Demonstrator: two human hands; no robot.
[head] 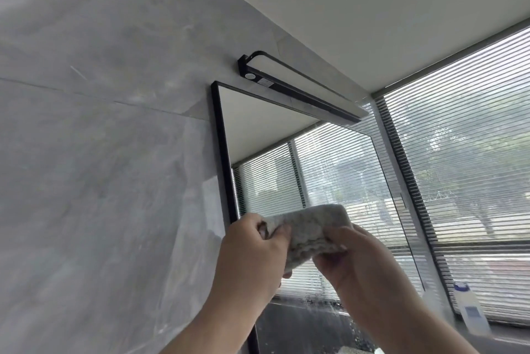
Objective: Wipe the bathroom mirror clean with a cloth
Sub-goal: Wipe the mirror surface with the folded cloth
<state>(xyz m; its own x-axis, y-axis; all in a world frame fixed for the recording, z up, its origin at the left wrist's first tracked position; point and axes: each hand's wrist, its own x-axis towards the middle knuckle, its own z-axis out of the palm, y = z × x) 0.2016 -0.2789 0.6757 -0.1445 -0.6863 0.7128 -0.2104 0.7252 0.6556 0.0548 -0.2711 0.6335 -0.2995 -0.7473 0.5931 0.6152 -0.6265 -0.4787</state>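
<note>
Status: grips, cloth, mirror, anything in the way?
Left grip and right grip both pinching cloth, in front of mirror; contact unclear. Droplets on lower glass. Nothing blocking; bottle clear, far right.

It was a bathroom: grey tiled wall [94,152], black-framed mirror [286,158] under a bar light [298,86], blinds [464,158] at right.

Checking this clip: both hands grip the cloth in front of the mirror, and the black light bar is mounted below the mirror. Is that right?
Not quite. The head view shows the black light bar mounted on the wall above the mirror, not below it. The rest holds: the left hand and right hand both grip the cloth in front of the mirror.
</note>
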